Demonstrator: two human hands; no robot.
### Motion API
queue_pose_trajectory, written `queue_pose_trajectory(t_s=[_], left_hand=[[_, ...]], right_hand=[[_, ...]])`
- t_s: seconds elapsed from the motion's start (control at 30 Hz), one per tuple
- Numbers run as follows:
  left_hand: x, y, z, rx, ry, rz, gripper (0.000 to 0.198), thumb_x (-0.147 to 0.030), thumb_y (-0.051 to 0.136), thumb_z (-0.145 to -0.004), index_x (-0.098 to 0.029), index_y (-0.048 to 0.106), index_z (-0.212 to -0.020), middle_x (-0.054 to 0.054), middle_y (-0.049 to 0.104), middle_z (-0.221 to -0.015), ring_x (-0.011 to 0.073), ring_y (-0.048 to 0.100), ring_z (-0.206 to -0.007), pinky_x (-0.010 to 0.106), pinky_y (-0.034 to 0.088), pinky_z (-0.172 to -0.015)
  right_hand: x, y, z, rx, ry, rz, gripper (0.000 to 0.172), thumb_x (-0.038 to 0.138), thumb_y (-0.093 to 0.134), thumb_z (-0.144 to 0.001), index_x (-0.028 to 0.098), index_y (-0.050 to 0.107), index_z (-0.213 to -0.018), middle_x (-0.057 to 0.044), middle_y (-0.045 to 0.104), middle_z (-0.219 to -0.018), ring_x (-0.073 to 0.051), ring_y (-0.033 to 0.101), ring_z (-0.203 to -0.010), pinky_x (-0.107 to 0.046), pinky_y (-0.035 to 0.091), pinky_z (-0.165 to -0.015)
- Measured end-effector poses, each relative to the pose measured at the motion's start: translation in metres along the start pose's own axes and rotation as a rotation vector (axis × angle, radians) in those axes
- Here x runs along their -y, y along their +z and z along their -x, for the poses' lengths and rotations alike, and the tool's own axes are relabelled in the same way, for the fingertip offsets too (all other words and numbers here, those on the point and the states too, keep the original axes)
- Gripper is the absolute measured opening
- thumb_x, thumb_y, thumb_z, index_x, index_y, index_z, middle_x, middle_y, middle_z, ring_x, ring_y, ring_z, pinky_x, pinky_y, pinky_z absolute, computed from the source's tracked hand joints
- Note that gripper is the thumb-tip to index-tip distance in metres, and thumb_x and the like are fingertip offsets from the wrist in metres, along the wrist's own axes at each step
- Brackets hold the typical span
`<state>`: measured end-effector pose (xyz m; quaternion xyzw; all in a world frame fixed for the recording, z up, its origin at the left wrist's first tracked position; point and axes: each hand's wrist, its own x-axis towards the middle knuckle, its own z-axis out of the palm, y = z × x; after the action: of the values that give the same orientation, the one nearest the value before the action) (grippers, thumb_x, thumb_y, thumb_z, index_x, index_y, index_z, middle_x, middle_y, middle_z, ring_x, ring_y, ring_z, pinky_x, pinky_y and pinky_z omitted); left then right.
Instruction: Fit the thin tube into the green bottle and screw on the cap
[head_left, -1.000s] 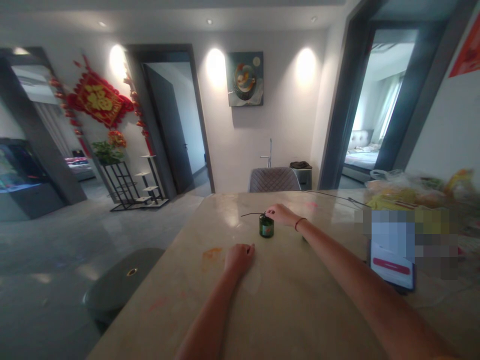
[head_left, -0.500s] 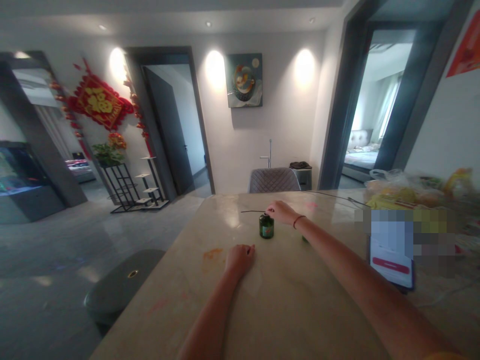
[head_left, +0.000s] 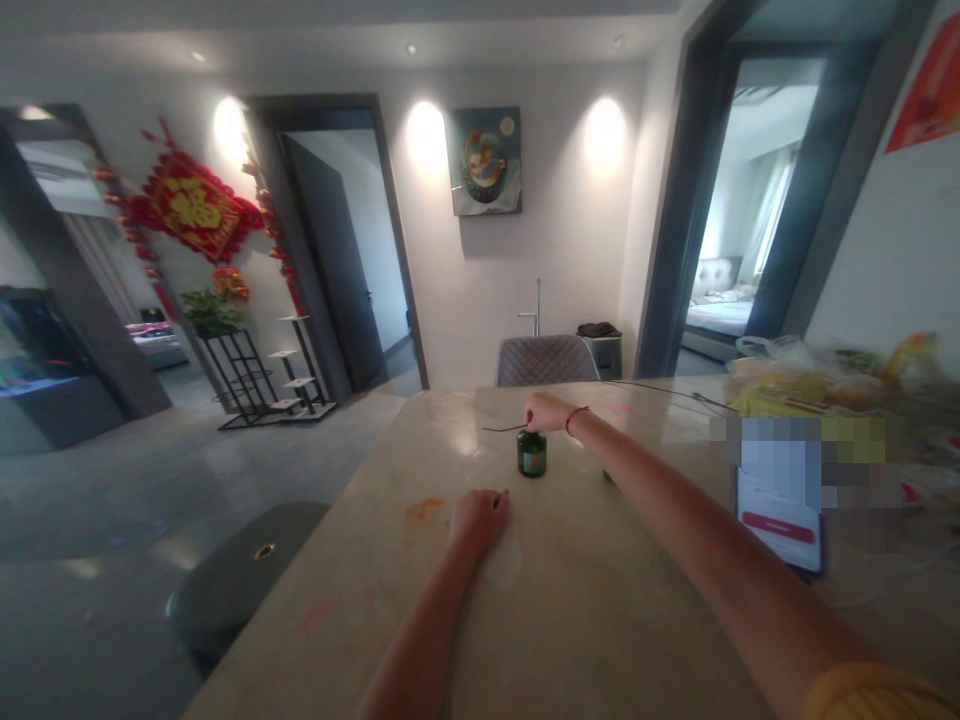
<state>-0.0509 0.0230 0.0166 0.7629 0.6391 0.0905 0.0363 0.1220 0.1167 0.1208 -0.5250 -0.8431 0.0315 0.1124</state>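
A small dark green bottle [head_left: 532,454] stands upright near the middle of the beige marble table [head_left: 585,610]. My right hand [head_left: 546,411] reaches out just above and behind the bottle, fingers pinched on a thin dark stick [head_left: 501,429] that points left from the bottle's mouth. My left hand [head_left: 478,514] rests on the table as a loose fist, nearer to me and left of the bottle, with nothing visible in it.
A phone [head_left: 778,522] lies at the right, with bags and packets [head_left: 817,385] behind it. A thin cable [head_left: 660,389] runs across the far table. A grey chair [head_left: 546,359] stands at the far end, a round stool [head_left: 240,580] at the left.
My right hand has drawn slightly left and back, now over the bottle, with the stick still in its fingers. The left hand has stayed put.
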Motion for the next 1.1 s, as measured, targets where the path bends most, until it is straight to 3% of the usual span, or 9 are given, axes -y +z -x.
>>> queue_pose_trajectory(t_s=[0.2, 0.33, 0.5, 0.67, 0.77, 0.83, 0.9, 1.0, 1.1], left_hand=[[-0.002, -0.003, 0.001, 0.024, -0.009, 0.000, 0.052, -0.043, 0.023, -0.088, -0.018, 0.068, -0.081, 0.010, 0.068, -0.083, 0.0174, 0.062, -0.076, 0.024, 0.036, -0.061], [-0.002, -0.003, 0.002, 0.027, -0.009, 0.003, 0.052, -0.044, 0.023, -0.088, -0.018, 0.068, -0.081, 0.010, 0.068, -0.085, 0.0174, 0.062, -0.078, 0.024, 0.037, -0.062], [-0.002, -0.002, 0.001, 0.020, -0.014, 0.000, 0.052, -0.043, 0.023, -0.088, -0.017, 0.068, -0.082, 0.011, 0.068, -0.086, 0.0171, 0.062, -0.077, 0.024, 0.036, -0.063], [-0.001, 0.000, 0.000, -0.012, 0.006, -0.005, 0.052, -0.042, 0.023, -0.088, -0.017, 0.068, -0.078, 0.010, 0.068, -0.083, 0.0171, 0.062, -0.074, 0.025, 0.035, -0.060], [-0.001, 0.000, 0.000, -0.009, 0.008, 0.004, 0.053, -0.043, 0.023, -0.088, -0.017, 0.068, -0.077, 0.010, 0.068, -0.082, 0.0167, 0.062, -0.074, 0.024, 0.036, -0.060], [-0.001, -0.001, 0.000, 0.004, 0.002, 0.009, 0.052, -0.043, 0.023, -0.087, -0.017, 0.068, -0.078, 0.010, 0.068, -0.083, 0.0170, 0.062, -0.075, 0.024, 0.036, -0.062], [-0.002, -0.002, 0.000, 0.017, -0.008, 0.011, 0.052, -0.043, 0.023, -0.087, -0.018, 0.068, -0.080, 0.010, 0.068, -0.086, 0.0174, 0.061, -0.078, 0.025, 0.037, -0.063], [-0.003, -0.005, 0.001, 0.032, -0.018, 0.013, 0.052, -0.042, 0.023, -0.087, -0.018, 0.068, -0.082, 0.011, 0.068, -0.089, 0.0177, 0.061, -0.080, 0.026, 0.037, -0.066], [-0.003, -0.006, 0.001, 0.046, -0.018, 0.021, 0.053, -0.043, 0.023, -0.087, -0.017, 0.068, -0.082, 0.011, 0.068, -0.089, 0.0177, 0.061, -0.080, 0.025, 0.037, -0.065]], right_hand=[[-0.002, 0.001, -0.003, 0.004, -0.014, -0.032, 0.018, 0.009, 0.061, -0.058, 0.014, 0.072, -0.071, -0.005, 0.070, -0.070, -0.013, 0.062, -0.064, -0.018, 0.042, -0.057], [-0.006, -0.006, 0.000, -0.114, 0.008, -0.057, 0.016, 0.014, 0.061, -0.061, 0.013, 0.071, -0.073, -0.006, 0.070, -0.072, -0.013, 0.062, -0.068, -0.018, 0.043, -0.061], [-0.023, -0.043, 0.018, -0.415, 0.037, -0.217, 0.012, 0.019, 0.061, -0.064, 0.012, 0.069, -0.071, -0.005, 0.068, -0.070, -0.012, 0.060, -0.064, -0.020, 0.042, -0.060], [-0.038, -0.072, 0.055, -0.483, 0.070, -0.339, 0.015, 0.023, 0.061, -0.063, 0.012, 0.067, -0.071, -0.005, 0.067, -0.069, -0.013, 0.058, -0.062, -0.021, 0.041, -0.056], [-0.042, -0.057, 0.074, -0.206, 0.050, -0.364, 0.013, 0.020, 0.060, -0.060, 0.012, 0.068, -0.068, -0.004, 0.067, -0.066, -0.012, 0.058, -0.060, -0.020, 0.041, -0.054], [-0.044, -0.034, 0.081, 0.032, 0.062, -0.342, 0.012, 0.015, 0.059, -0.056, 0.013, 0.068, -0.064, -0.002, 0.066, -0.061, -0.011, 0.057, -0.055, -0.019, 0.039, -0.051], [-0.047, -0.007, 0.085, 0.147, 0.096, -0.295, 0.012, 0.013, 0.058, -0.055, 0.014, 0.068, -0.061, -0.001, 0.065, -0.057, -0.011, 0.057, -0.053, -0.018, 0.038, -0.050], [-0.052, 0.024, 0.089, 0.104, 0.159, -0.261, 0.013, 0.013, 0.055, -0.057, 0.014, 0.068, -0.058, -0.002, 0.065, -0.055, -0.012, 0.058, -0.055, -0.018, 0.039, -0.050], [-0.058, 0.037, 0.094, -0.030, 0.234, -0.225, 0.012, 0.015, 0.056, -0.059, 0.014, 0.067, -0.056, -0.004, 0.066, -0.058, -0.013, 0.060, -0.058, -0.018, 0.037, -0.051]])
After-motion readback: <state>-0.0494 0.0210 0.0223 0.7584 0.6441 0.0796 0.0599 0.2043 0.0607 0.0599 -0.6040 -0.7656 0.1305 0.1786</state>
